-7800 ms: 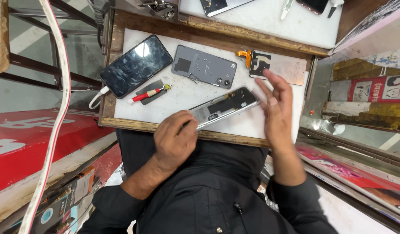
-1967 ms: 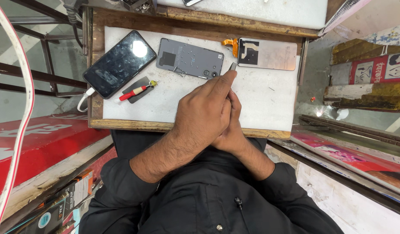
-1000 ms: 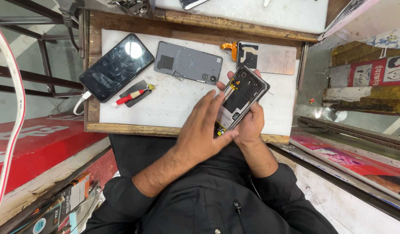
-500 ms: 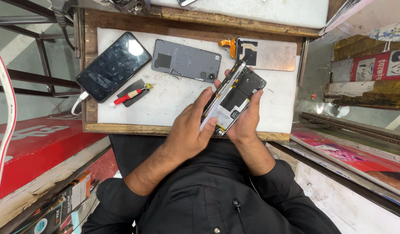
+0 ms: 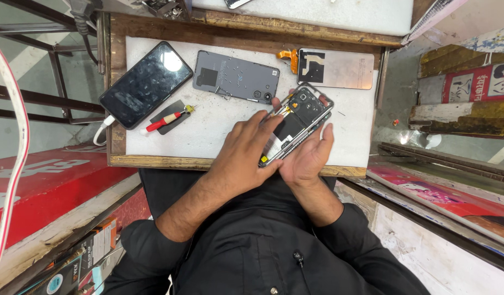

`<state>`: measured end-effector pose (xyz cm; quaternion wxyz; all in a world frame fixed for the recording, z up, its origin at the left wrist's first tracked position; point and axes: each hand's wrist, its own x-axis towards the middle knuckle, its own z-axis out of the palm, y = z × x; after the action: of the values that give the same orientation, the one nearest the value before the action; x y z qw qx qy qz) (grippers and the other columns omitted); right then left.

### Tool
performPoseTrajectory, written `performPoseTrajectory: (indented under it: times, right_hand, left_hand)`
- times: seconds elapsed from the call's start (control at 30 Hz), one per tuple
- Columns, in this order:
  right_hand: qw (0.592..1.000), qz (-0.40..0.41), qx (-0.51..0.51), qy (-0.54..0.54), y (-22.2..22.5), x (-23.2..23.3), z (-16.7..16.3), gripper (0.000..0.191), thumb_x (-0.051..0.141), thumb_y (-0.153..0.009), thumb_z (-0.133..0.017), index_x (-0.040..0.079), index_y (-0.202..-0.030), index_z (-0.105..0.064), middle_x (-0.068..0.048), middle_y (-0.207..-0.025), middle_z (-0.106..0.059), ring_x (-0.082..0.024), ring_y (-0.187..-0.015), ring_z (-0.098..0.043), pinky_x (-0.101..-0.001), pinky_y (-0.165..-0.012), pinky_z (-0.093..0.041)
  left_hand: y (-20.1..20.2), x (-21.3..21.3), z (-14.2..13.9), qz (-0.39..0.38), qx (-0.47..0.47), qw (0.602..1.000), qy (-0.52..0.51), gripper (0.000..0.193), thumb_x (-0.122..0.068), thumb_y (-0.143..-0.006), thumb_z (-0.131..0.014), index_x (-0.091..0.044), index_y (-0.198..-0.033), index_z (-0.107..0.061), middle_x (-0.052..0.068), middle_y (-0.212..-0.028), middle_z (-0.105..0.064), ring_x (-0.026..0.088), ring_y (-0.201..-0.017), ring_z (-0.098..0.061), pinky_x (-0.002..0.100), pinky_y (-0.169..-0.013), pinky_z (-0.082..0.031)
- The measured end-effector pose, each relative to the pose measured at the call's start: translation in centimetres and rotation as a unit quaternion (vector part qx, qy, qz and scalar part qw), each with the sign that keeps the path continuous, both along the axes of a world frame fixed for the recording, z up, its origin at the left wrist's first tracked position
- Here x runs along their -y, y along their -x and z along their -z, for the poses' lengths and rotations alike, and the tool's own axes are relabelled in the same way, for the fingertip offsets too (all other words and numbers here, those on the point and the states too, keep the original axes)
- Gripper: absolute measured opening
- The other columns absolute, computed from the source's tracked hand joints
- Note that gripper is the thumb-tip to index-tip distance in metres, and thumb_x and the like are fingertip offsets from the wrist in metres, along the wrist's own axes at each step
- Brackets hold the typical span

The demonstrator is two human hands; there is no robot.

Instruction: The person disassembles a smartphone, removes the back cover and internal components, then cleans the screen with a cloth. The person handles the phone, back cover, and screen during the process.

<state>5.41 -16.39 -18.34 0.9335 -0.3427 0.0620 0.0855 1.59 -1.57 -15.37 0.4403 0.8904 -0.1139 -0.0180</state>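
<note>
An opened phone [image 5: 298,121] with its back removed, showing the battery and camera modules, lies across my right hand [image 5: 308,155], which cups it from below above the front of the white work mat [image 5: 208,134]. My left hand [image 5: 245,155] rests over the phone's lower half, fingers touching its inner parts. The grey back cover [image 5: 235,76] lies on the mat behind my hands.
A black phone [image 5: 145,83] on a white cable lies at the mat's left. Beside it are a red-handled screwdriver [image 5: 164,119] on a dark pad. A silvery panel [image 5: 335,68] with an orange flex strip is at the back right. A wooden frame [image 5: 153,161] borders the mat.
The opened phone has tilted flatter and moved slightly right in my hands. My left fingers have shifted onto its lower inner part.
</note>
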Motion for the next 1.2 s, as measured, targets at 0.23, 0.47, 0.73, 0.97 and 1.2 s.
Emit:
performPoseTrajectory:
  times: [0.23, 0.47, 0.73, 0.97, 1.2]
  right_hand:
    - [0.993, 0.022, -0.042, -0.111, -0.2, 0.2, 0.1, 0.055, 0.063, -0.104, -0.039, 0.021, -0.138, -0.049, -0.016, -0.15, -0.051, -0.045, -0.146, -0.044, -0.063, -0.117, -0.043]
    - [0.994, 0.017, -0.103, -0.009, -1.1, 1.4, 0.6, 0.057, 0.06, -0.11, -0.036, 0.009, -0.132, -0.051, -0.019, -0.15, -0.054, -0.034, -0.141, -0.049, -0.0525, -0.117, -0.045]
    - [0.982, -0.033, -0.003, 0.184, -1.1, 4.9, -0.6, 0.064, 0.05, -0.112, -0.034, 0.008, -0.161, -0.032, -0.025, -0.145, -0.055, -0.034, -0.14, -0.052, -0.0484, -0.122, -0.041]
    - [0.976, -0.025, 0.014, 0.214, -0.4, 6.9, -1.4, 0.063, 0.041, -0.112, -0.037, 0.013, -0.164, -0.015, -0.025, -0.145, -0.056, -0.034, -0.139, -0.053, -0.0461, -0.123, -0.041]
    - [0.94, 0.023, 0.084, 0.33, -0.1, 8.7, 0.9, 0.02, 0.013, -0.116, -0.047, 0.003, -0.133, -0.049, -0.018, -0.136, -0.059, -0.025, -0.121, -0.061, -0.0393, -0.099, -0.056]
  left_hand:
    - [0.1, -0.2, -0.2, -0.002, 0.025, 0.999, -0.028, 0.092, -0.024, -0.074, -0.086, -0.01, -0.153, -0.041, 0.02, -0.149, -0.045, 0.038, -0.127, -0.051, 0.053, -0.102, -0.044]
    - [0.0, -3.0, -0.4, 0.01, 0.052, 0.987, -0.15, 0.098, -0.024, -0.068, -0.087, -0.014, -0.154, -0.041, 0.02, -0.139, -0.049, 0.037, -0.119, -0.051, 0.053, -0.095, -0.044]
    - [-1.3, -4.2, 0.2, 0.054, 0.074, 0.988, -0.121, 0.088, -0.027, -0.076, -0.083, -0.014, -0.153, -0.043, 0.015, -0.142, -0.053, 0.036, -0.125, -0.051, 0.052, -0.1, -0.042]
    - [-2.0, -6.8, 1.4, 0.048, 0.019, 0.999, -0.007, 0.053, -0.011, -0.086, -0.07, -0.011, -0.139, -0.06, 0.017, -0.144, -0.059, 0.036, -0.13, -0.057, 0.047, -0.109, -0.044]
    - [-2.2, -7.3, 2.4, -0.004, 0.007, 0.999, 0.053, 0.046, -0.006, -0.087, -0.067, -0.007, -0.133, -0.062, 0.016, -0.129, -0.068, 0.036, -0.121, -0.064, 0.045, -0.103, -0.05]
